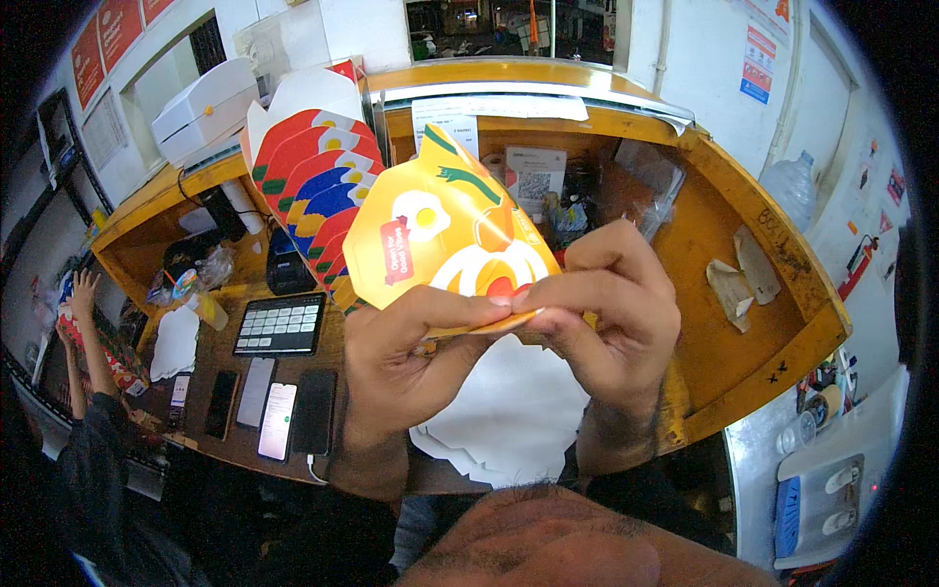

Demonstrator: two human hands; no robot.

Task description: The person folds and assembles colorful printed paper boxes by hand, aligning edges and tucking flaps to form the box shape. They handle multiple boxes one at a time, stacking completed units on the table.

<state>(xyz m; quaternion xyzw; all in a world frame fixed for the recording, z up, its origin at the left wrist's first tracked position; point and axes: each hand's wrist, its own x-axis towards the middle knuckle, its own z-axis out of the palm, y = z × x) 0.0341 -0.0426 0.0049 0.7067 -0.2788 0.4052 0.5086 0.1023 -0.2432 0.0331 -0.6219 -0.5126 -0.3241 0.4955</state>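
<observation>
**Carton Forming: Base Fold in Hand**

We hold the flat yellow carton (445, 235) above the tabletop (729, 323). Left hand (401, 357) and right hand (611, 313) each keep a clenched grip on its lower edge, thumbs meeting. We judge folding has begun; next, the panels likely need pressing open. Nested cartons (313, 176) stand behind, white blanks (509, 411) below.

White label printer (203, 110) at 10 o'clock on yellow counter ledge (161, 192). Tablet w/ grid screen (280, 324) at 9, flat on brown desk. Row of phones (277, 420) at 8, side by side; one screen lit. Another person's raised arm (86, 338) far left at 9. Clear water bottle (788, 188) at 2. Crumpled paper scraps (741, 277) at 3.
</observation>
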